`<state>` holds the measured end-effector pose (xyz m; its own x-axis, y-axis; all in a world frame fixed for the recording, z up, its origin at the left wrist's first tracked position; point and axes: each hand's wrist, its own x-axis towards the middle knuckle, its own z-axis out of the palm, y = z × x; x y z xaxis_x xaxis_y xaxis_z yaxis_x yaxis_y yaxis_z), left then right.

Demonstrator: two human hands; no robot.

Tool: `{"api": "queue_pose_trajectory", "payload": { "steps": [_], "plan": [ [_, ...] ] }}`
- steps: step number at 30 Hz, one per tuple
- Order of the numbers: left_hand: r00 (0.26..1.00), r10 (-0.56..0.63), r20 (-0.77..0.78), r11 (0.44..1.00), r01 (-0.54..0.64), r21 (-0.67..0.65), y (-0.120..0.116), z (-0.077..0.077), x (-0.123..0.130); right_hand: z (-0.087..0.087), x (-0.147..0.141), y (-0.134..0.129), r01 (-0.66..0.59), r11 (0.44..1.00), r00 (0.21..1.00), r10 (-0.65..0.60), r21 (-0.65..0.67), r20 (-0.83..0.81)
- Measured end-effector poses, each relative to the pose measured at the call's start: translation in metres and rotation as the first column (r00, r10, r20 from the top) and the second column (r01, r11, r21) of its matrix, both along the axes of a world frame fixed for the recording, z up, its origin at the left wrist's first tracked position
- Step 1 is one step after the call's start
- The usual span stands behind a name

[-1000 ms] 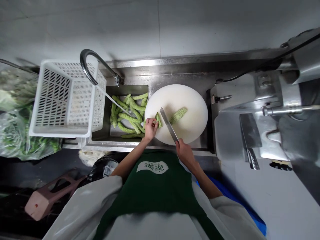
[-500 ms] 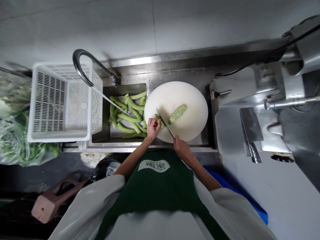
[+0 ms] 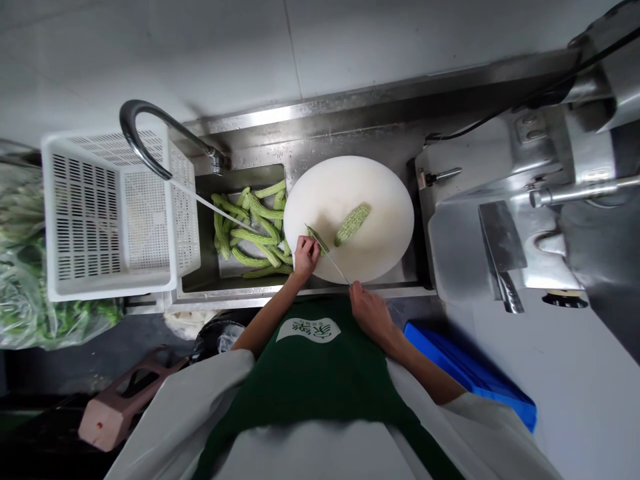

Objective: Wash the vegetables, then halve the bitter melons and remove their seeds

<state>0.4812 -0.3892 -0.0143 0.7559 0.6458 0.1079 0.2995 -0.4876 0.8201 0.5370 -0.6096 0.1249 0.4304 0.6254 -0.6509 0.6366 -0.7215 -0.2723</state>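
Observation:
On the round white cutting board lies a pale green bumpy gourd piece. My right hand is closed round the handle of a knife, whose blade points up and left over the board. At the board's left part, my left hand has its fingers bent against a second green piece, beside the blade. Part of that piece is hidden by the hand and the knife. Several long green gourds lie in the sink to the left.
A white plastic basket stands left of the sink, with a curved faucet over it. At the right, a cleaver lies on a metal machine. Bagged greens are at the far left.
The view has shifted slightly. The knife blade now lies lower and closer to the piece by my left hand, and my right hand has moved a little to the right and down.

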Motion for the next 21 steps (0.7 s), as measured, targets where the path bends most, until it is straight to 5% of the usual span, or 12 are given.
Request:
{"api": "queue_pose_trajectory", "payload": {
  "steps": [6,14,21],
  "plan": [
    [1.000,0.007,-0.003,1.000,-0.007,0.003,0.000,0.004,0.002,0.002,0.011,0.012,-0.036,0.999,0.998,0.035,-0.026,-0.055],
    [0.999,0.022,-0.035,0.999,-0.023,-0.035,-0.001,0.008,-0.002,-0.033,0.032,0.090,-0.002,0.998,1.000,0.004,0.069,-0.030],
    [0.988,0.150,-0.046,0.963,-0.156,-0.217,0.001,0.009,-0.008,-0.046,0.073,0.069,0.031,0.986,1.000,-0.030,0.165,-0.009]
  ]
}}
